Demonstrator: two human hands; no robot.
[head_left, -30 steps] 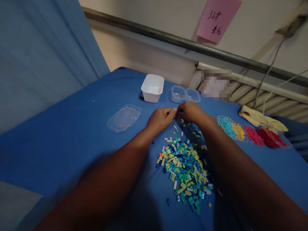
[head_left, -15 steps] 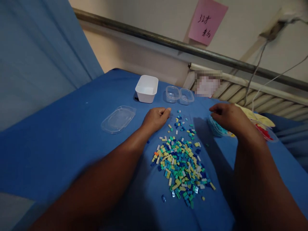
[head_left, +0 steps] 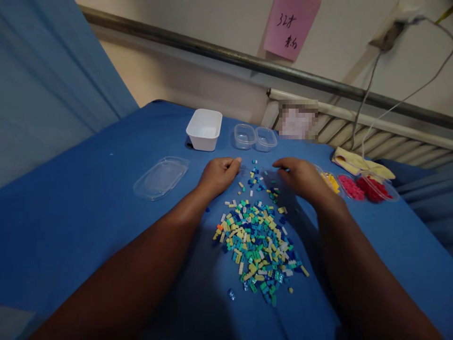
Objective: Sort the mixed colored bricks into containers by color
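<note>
A heap of small toy bricks (head_left: 258, 241) in yellow, green, blue and white lies on the blue cloth (head_left: 106, 198), thinning out toward the back. Beside its far left end rests my left hand (head_left: 220, 174), fingers curled closed; what they hold, if anything, is hidden. Across the narrow trail of bricks, my right hand (head_left: 297, 177) hovers with thumb and forefinger apart and nothing visible between them. Behind my right wrist stand tubs of yellow bricks (head_left: 331, 182), pink bricks (head_left: 351, 187) and red bricks (head_left: 375, 189).
A white tub (head_left: 204, 132) and two clear containers (head_left: 255, 138) stand at the back edge. A clear lid (head_left: 162, 177) lies at the left. A yellow cloth (head_left: 361, 165) lies beyond the red bricks, near the radiator (head_left: 336, 132) and a hanging cable (head_left: 364, 99).
My right hand has moved left, from the tub of light blue bricks to the trail of bricks. The tubs of yellow, pink and red bricks show more fully. The view has shifted slightly right.
</note>
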